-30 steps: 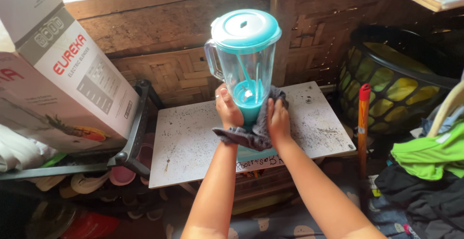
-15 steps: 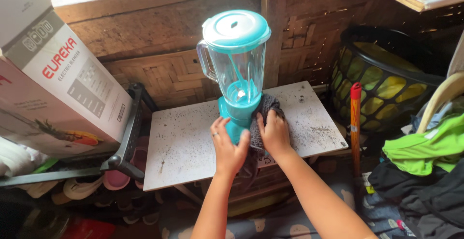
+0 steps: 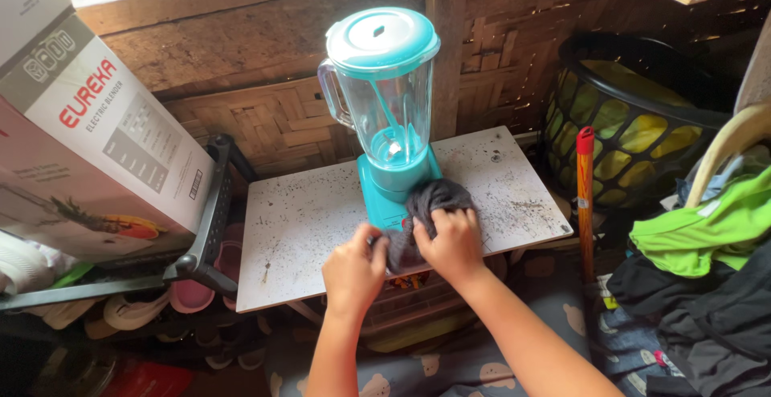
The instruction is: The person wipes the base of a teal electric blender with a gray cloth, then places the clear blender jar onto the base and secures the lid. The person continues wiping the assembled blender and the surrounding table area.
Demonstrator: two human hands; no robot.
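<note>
Your left hand (image 3: 353, 271) is curled into a loose fist at the near edge of the table (image 3: 305, 228), its fingers pinching the lower end of the dark grey cloth (image 3: 424, 212). Your right hand (image 3: 452, 244) sits just beside it, closed over the bunched middle of that cloth and pressing it against the front of the teal blender base (image 3: 384, 196). The base stands on the speckled white table, near its middle. On top sits the clear jar (image 3: 391, 108), upright, handle to your left, teal lid (image 3: 381, 40) shut on it. Inside you can make out the blade at the bottom; otherwise the jar looks empty, though the glare makes that hard to call. To your right, a red-topped orange stick (image 3: 585, 180) stands just in front of a black mesh basket (image 3: 634, 76) with something yellow-green in it. To your left, a large cardboard box (image 3: 96, 140) leans on a black rack (image 3: 210, 220).
</note>
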